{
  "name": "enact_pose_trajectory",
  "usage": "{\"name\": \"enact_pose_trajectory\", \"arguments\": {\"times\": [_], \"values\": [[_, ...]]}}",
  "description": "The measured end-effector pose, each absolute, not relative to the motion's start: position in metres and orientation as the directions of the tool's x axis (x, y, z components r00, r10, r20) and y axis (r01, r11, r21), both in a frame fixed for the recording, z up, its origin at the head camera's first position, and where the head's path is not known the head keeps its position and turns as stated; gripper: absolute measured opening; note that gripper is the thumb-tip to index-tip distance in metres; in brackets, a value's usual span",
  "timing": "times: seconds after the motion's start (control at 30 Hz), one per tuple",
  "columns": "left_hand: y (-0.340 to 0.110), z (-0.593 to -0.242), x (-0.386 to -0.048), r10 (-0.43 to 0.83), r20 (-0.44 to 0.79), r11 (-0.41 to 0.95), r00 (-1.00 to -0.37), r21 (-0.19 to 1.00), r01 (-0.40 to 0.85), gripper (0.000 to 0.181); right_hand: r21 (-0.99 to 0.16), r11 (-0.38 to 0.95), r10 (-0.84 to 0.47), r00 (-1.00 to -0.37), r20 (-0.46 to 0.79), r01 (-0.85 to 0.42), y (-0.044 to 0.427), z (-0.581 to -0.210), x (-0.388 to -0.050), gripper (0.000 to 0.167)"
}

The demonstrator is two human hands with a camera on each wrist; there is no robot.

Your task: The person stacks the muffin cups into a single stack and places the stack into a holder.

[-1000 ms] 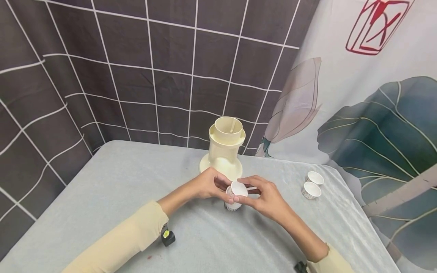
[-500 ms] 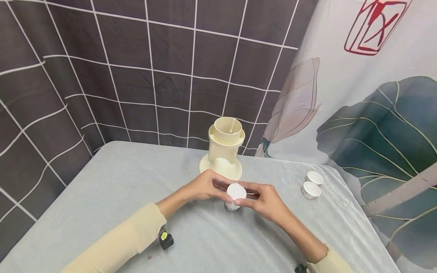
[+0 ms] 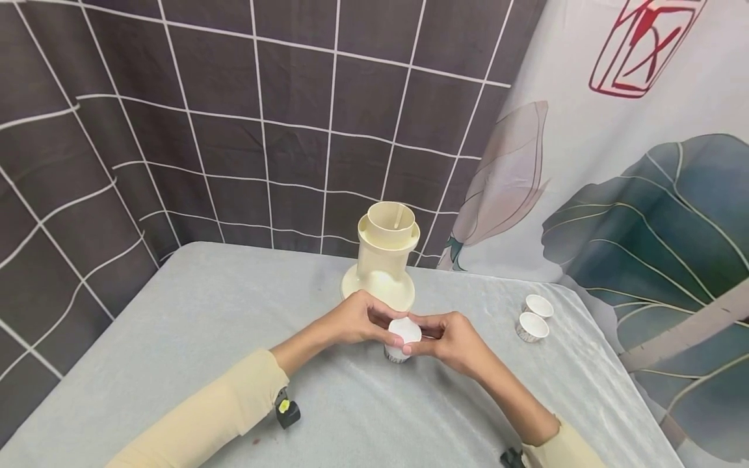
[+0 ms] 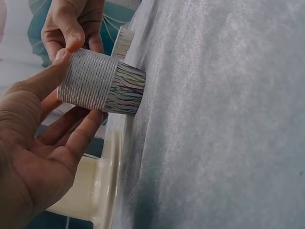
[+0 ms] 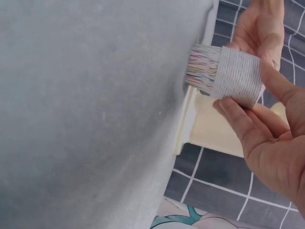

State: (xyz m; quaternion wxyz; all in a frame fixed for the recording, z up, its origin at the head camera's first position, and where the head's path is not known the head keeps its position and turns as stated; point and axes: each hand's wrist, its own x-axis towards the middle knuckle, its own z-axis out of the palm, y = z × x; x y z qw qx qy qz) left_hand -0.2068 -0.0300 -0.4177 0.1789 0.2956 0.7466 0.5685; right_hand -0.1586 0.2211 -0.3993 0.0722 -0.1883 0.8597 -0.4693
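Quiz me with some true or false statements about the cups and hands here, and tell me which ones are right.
1. The left hand and right hand both hold the stack of paper cups. True.
2. The stack lies on its side. False: it is upright.
3. Two separate cups sit toward the table's right side. True.
4. The cream holder is nearer the person than the stack. False: the cream holder stands beyond it.
5. The tablecloth is pale grey. True.

Just beyond the left hand (image 3: 364,318), a cream stand (image 3: 381,263) blocks the way. A cup stack (image 4: 102,83) fills the gap to the right hand (image 3: 450,339). Bare tablecloth (image 3: 216,305) leaves passage left of the left hand; two paper cups (image 3: 532,327) obstruct, well right of the right hand.
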Motion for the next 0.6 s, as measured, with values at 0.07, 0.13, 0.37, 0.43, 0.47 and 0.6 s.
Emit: {"name": "enact_pose_trajectory", "arguments": {"times": [0.07,0.13,0.37,0.43,0.47,0.6], "values": [[-0.0299,-0.4168,-0.2076,0.654,0.064,0.180,-0.754,0.955,0.237,0.047,-0.841,0.485,-0.388,-0.921,0.041,-0.242,0.2211,-0.3984,-0.1591,0.059],[-0.0293,-0.4155,-0.2080,0.661,0.056,0.185,-0.749,0.954,0.235,0.048,-0.843,0.486,-0.383,-0.923,0.032,-0.230,0.2209,-0.3975,-0.1595,0.058],[-0.0277,-0.4098,-0.2070,0.664,0.024,0.214,-0.747,0.952,0.221,0.049,-0.845,0.499,-0.361,-0.933,-0.003,-0.190,0.2186,-0.3941,-0.1595,0.056],[-0.0272,-0.4088,-0.2072,0.665,0.019,0.217,-0.747,0.951,0.218,0.049,-0.845,0.503,-0.354,-0.935,-0.014,-0.178,0.2182,-0.3931,-0.1594,0.056],[-0.0272,-0.4082,-0.2073,0.665,0.018,0.221,-0.746,0.950,0.220,0.050,-0.846,0.505,-0.351,-0.936,-0.019,-0.172,0.2180,-0.3926,-0.1594,0.056],[-0.0273,-0.4076,-0.2085,0.666,0.017,0.226,-0.745,0.948,0.224,0.049,-0.846,0.509,-0.346,-0.938,-0.029,-0.161,0.2175,-0.3915,-0.1605,0.055]]}}
